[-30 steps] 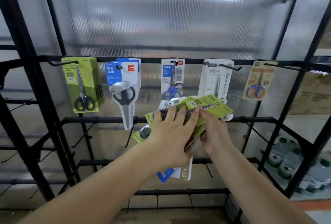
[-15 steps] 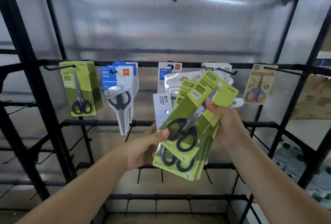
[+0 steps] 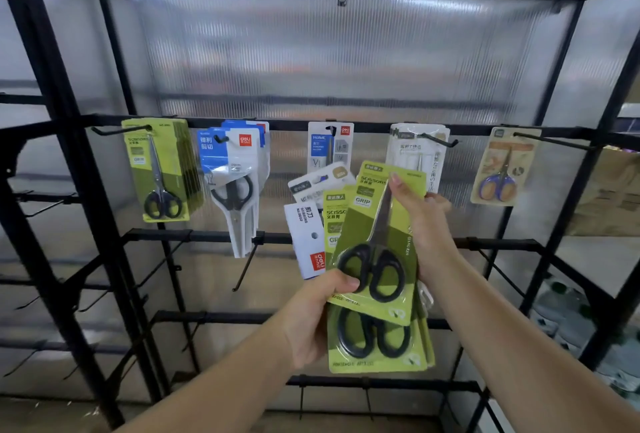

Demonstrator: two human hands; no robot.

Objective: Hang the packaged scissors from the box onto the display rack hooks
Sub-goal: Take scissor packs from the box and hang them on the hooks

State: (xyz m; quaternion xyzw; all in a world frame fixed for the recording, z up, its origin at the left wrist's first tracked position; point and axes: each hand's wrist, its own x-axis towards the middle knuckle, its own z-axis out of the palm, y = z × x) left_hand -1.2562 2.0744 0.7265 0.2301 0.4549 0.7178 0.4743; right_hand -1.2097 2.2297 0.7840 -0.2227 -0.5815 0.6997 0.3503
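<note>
- Since half a second back the front green pack (image 3: 379, 242) has slid up and to the right off the rest of the stack, so a second green pack (image 3: 375, 339) with black handles now shows fully below it.
- Right hand (image 3: 424, 224) pinches that front green pack: thumb on the face near the top, fingers curled round behind the right edge.
- Left hand (image 3: 313, 315) is clamped on the fanned stack from the left, thumb across the front just under the black handles of the front pack.
- Behind the green ones in the fan: a white pack (image 3: 306, 242) with a red logo, plus another whitish one above it, blurry.
- All of this is held up in front of the black display rack (image 3: 79, 190), roughly centre, below the top row of hooks.
- Already hanging on that row, left to right: green packs (image 3: 162, 169), blue-and-white packs (image 3: 235, 169), a blue-topped white pack (image 3: 329, 145), a pale white pack (image 3: 417, 152), and a tan pack with blue-handled scissors (image 3: 502, 169).
- Lower hooks (image 3: 244, 270) hang bare.
</note>
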